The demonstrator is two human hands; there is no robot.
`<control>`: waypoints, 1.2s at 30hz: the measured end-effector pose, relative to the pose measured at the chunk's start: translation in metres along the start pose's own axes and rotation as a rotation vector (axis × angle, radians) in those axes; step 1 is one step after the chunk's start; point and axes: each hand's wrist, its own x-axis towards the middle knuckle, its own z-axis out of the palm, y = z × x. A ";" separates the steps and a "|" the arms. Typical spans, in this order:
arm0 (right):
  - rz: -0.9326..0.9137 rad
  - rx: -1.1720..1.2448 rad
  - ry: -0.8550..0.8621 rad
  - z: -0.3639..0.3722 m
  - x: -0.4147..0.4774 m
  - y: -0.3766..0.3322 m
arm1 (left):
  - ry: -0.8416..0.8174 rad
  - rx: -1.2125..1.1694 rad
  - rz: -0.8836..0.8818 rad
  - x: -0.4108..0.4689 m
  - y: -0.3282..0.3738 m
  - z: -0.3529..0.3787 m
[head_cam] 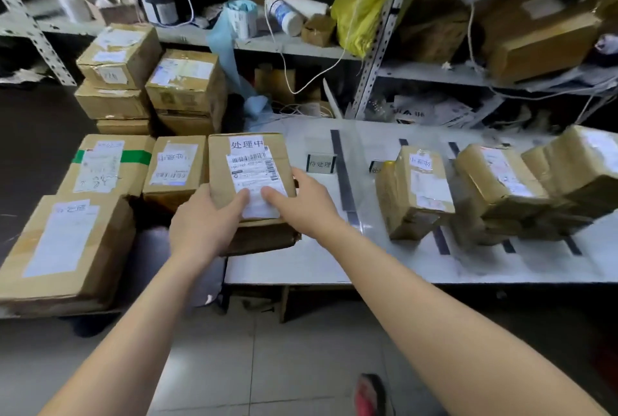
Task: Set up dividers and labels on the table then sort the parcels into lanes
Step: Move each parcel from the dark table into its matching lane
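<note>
A brown cardboard parcel (249, 161) with a shipping label and a white tag sits at the left end of the white table (334, 262), partly over its edge. My left hand (204, 218) grips its near left corner. My right hand (301, 205) grips its near right side, thumb on the label. Dark divider strips (344, 181) run across the table. A small label stand (321, 162) stands left of the first strip, and another label stand (376, 166) is half hidden behind a parcel. Three taped parcels (414, 191) lie in the lanes to the right.
Several more parcels (67, 248) are stacked on the left, some against the shelf. Metal shelving (378, 48) behind the table holds boxes, a yellow bag, bottles and hanging cords. Tiled floor and a red shoe (371, 395) lie below.
</note>
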 end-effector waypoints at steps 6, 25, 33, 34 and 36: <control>-0.026 0.010 0.133 -0.127 0.007 0.043 | -0.050 -0.070 0.109 -0.019 0.113 0.070; 0.117 -0.146 0.242 -0.320 0.043 0.182 | -0.441 -0.254 0.065 -0.021 0.270 0.258; 0.172 -0.409 0.263 -0.315 0.046 0.173 | -0.437 -0.101 0.108 -0.027 0.267 0.248; 0.151 -0.485 0.284 -0.314 0.044 0.167 | -0.421 -0.047 0.132 -0.027 0.266 0.242; 0.058 -0.596 0.304 -0.306 0.041 0.150 | -0.341 0.108 0.206 -0.022 0.262 0.226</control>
